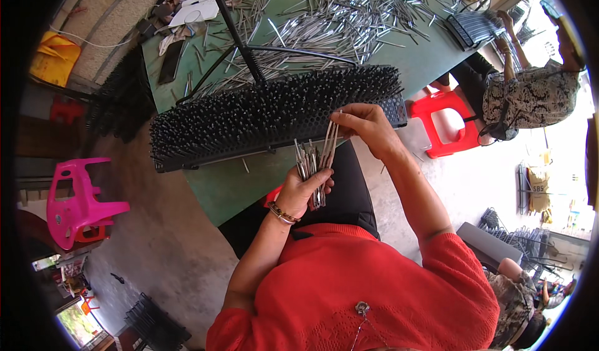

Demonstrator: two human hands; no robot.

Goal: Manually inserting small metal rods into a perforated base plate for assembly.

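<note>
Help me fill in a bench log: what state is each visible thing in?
Left hand: closed around metal rods
Right hand: pinching their tips
Black rack: densely studded, some holes bare
Loose rods: heaped, scattered on the green table
Phone-shaped black slab: lying flat
Pink stool: upright, unoccupied

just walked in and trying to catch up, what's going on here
A person in a red top is handling thin metal rods: the left hand grips a bundle, while the right hand pinches the upper ends of a few. Just beyond is a black perforated rack, mostly filled with dark upright pieces. More rods lie heaped on the green table. At right, a co-worker has hands at another rack.
</note>
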